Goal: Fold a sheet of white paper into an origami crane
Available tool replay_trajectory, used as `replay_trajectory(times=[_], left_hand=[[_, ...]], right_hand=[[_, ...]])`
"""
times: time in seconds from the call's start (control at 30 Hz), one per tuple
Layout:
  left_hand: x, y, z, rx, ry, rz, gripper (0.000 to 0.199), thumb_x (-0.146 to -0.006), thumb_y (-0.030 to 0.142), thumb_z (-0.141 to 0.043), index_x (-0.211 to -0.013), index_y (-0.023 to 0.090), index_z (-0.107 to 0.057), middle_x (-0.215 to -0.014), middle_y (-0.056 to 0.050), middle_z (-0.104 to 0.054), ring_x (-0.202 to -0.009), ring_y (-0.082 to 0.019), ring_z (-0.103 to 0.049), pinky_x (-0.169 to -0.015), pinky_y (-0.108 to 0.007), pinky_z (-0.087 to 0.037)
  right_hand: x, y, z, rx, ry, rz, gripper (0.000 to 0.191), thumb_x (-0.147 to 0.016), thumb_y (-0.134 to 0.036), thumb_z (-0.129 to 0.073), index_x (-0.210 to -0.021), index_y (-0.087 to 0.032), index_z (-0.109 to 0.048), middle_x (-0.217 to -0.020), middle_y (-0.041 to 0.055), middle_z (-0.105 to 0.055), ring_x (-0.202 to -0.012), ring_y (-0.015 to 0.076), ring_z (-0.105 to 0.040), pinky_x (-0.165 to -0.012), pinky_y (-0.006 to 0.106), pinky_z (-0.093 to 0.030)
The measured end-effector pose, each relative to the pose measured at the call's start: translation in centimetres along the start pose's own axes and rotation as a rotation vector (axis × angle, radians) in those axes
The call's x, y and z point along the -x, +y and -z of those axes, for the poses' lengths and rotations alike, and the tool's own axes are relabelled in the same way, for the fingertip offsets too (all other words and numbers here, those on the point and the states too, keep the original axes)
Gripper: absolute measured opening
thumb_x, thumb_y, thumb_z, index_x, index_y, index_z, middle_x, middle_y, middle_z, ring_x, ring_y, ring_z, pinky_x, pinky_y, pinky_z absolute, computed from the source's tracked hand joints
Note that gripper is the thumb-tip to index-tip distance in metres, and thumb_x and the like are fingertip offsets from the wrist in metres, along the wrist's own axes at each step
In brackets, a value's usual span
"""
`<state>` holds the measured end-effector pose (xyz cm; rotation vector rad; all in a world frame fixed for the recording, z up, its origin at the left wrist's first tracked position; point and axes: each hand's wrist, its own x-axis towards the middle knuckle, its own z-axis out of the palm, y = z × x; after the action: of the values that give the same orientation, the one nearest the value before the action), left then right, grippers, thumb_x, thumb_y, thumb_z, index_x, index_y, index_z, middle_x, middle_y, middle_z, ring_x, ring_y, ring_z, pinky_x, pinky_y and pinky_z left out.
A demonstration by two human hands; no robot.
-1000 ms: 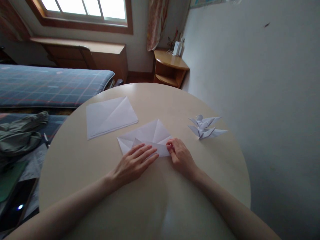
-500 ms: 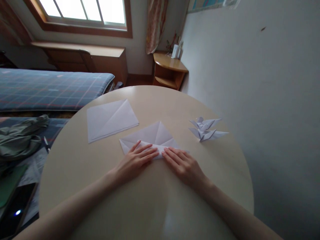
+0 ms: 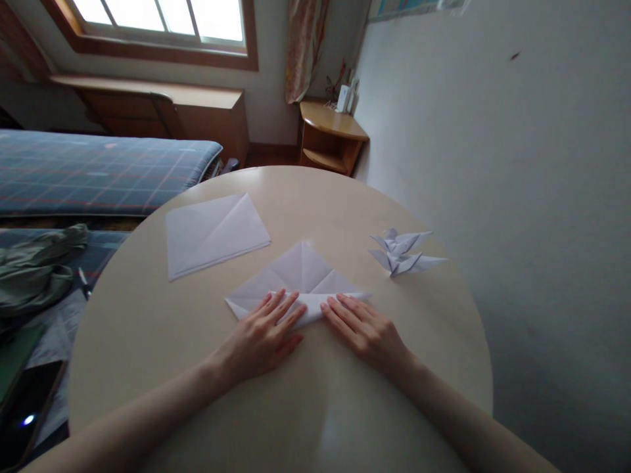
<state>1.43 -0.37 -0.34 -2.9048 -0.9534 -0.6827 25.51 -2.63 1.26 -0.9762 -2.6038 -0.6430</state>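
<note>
"What's on the surface [image 3: 123, 341]?"
"A creased white paper sheet [image 3: 214, 235] and two origami cranes [image 3: 401, 253]."
"Beyond it?"
"A plaid-covered bed [image 3: 98, 172], a wooden corner cabinet [image 3: 330, 135], a window [image 3: 162, 20]."

I can't make out a single word, label, brand, number or sign anywhere in what I'm looking at from here.

head-worn cam, fwd & down, close above left hand [image 3: 259, 341], right hand [image 3: 367, 338]
</note>
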Motion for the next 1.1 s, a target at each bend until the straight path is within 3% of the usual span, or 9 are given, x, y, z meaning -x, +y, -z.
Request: replay_trajectory(times=[0.13,0.3,0.43,0.6,0.73,0.83,0.97,1.1], left_hand=[[0.0,1.2,0.7,-0.086,0.001,-0.01,0.048,-0.087,0.046,-0.044,-0.12,0.012,-0.053,-0.121,-0.014,-0.058,-0.109,-0.031,-0.056,-0.079,-0.041,-0.054],[-0.1,1.8,1.5,-0.13,0.068,-0.095,0.055,-0.088,0.055,-0.036,-0.11,0.011,-0.06,-0.109,-0.012,-0.066,-0.092,-0.028,-0.065,-0.07,-0.037,-0.056],[-0.3,2.3,1.7,-0.075,0.129,-0.164,0.046,-0.09,0.048,-0.038,-0.102,0.011,-0.062,-0.1,-0.009,-0.069,-0.079,-0.021,-0.067,-0.065,-0.03,-0.056],[-0.5,2.4,1.6,0.005,0.152,-0.297,0.026,-0.091,0.032,-0.045,-0.098,0.013,-0.061,-0.094,-0.004,-0.071,-0.069,-0.014,-0.066,-0.058,-0.024,-0.053],[-0.6,1.9,1.4,0.098,0.101,-0.378,0.018,-0.091,0.022,-0.046,-0.103,0.014,-0.058,-0.097,-0.001,-0.07,-0.072,-0.012,-0.064,-0.057,-0.022,-0.051],[-0.9,1.7,0.9,0.194,0.052,-0.316,0.02,-0.092,0.025,-0.046,-0.104,0.015,-0.057,-0.091,-0.002,-0.069,-0.073,-0.013,-0.062,-0.058,-0.022,-0.051],[-1.3,1.8,0.2,0.228,-0.043,-0.242,0.035,-0.089,0.038,-0.046,-0.113,0.014,-0.054,-0.099,-0.008,-0.065,-0.088,-0.018,-0.06,-0.076,-0.03,-0.053],[-1.3,1.9,0.0,0.217,-0.105,-0.225,0.04,-0.09,0.037,-0.045,-0.122,0.014,-0.05,-0.119,-0.012,-0.058,-0.111,-0.023,-0.052,-0.088,-0.036,-0.05]], right_hand=[[0.1,0.2,-0.3,-0.013,0.001,-0.063,0.03,-0.089,-0.011,-0.044,-0.114,-0.013,-0.061,-0.114,0.01,-0.064,-0.107,0.0253,-0.058,-0.089,0.037,-0.05],[0.2,0.3,-0.7,-0.053,-0.056,-0.172,0.034,-0.088,-0.01,-0.043,-0.117,-0.018,-0.059,-0.12,0.0096,-0.059,-0.112,0.0283,-0.055,-0.088,0.04,-0.051],[0.2,0.4,-1.2,-0.142,-0.078,-0.23,0.036,-0.088,-0.009,-0.041,-0.119,-0.016,-0.058,-0.123,0.0126,-0.056,-0.111,0.0279,-0.055,-0.087,0.041,-0.051],[0.1,0.8,-2.0,-0.401,-0.034,-0.256,0.044,-0.083,-0.002,-0.036,-0.121,-0.015,-0.055,-0.127,0.0127,-0.053,-0.116,0.0189,-0.052,-0.095,0.032,-0.047],[0.0,0.9,-1.9,-0.532,0.007,-0.314,0.04,-0.084,-0.005,-0.037,-0.118,-0.013,-0.057,-0.127,0.0125,-0.054,-0.118,0.0172,-0.05,-0.098,0.032,-0.044],[-0.3,0.7,-1.5,-0.522,0.015,-0.35,0.038,-0.084,-0.008,-0.038,-0.116,-0.014,-0.058,-0.124,0.0116,-0.056,-0.119,0.0207,-0.049,-0.097,0.039,-0.044],[-0.9,0.2,-1.3,-0.519,0.016,-0.441,0.032,-0.086,-0.017,-0.043,-0.114,-0.016,-0.059,-0.124,0.0114,-0.057,-0.121,0.0231,-0.046,-0.096,0.043,-0.043],[-1.2,0.0,-1.7,-0.577,-0.005,-0.471,0.038,-0.087,-0.014,-0.04,-0.121,-0.016,-0.054,-0.131,0.0106,-0.051,-0.126,0.0211,-0.041,-0.099,0.042,-0.04]])
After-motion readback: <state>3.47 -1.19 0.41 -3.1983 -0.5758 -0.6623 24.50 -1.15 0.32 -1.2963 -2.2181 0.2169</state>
